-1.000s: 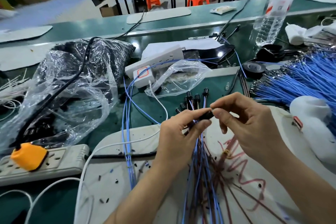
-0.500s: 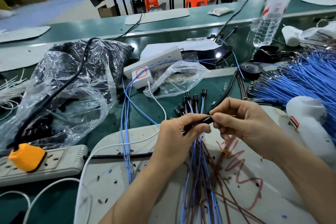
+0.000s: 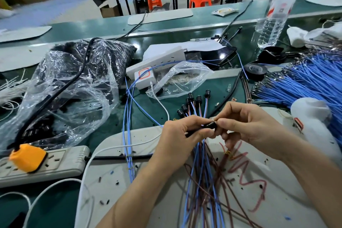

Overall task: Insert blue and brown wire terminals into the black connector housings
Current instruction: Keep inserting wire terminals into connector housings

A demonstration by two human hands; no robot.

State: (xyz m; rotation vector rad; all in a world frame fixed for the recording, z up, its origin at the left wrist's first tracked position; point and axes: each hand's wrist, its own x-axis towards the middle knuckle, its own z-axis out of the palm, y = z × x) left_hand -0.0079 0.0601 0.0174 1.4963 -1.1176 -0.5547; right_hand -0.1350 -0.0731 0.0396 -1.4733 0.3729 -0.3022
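Fingers (image 3: 200, 132) hide most of blk housing (image 3: 211, 126), terminal (image 3: 215, 121) tiny.

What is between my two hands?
A black connector housing, held by the left hand, its tip meeting a terminal pinched by the right hand; head view.

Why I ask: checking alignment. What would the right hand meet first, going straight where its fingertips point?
Probably the black connector housing in the left hand, beyond the terminal the right hand pinches.

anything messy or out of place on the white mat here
Yes: small black scraps lie scattered across the white mat, and red scribbles mark it beside the wires. Nothing looks spilled or broken.
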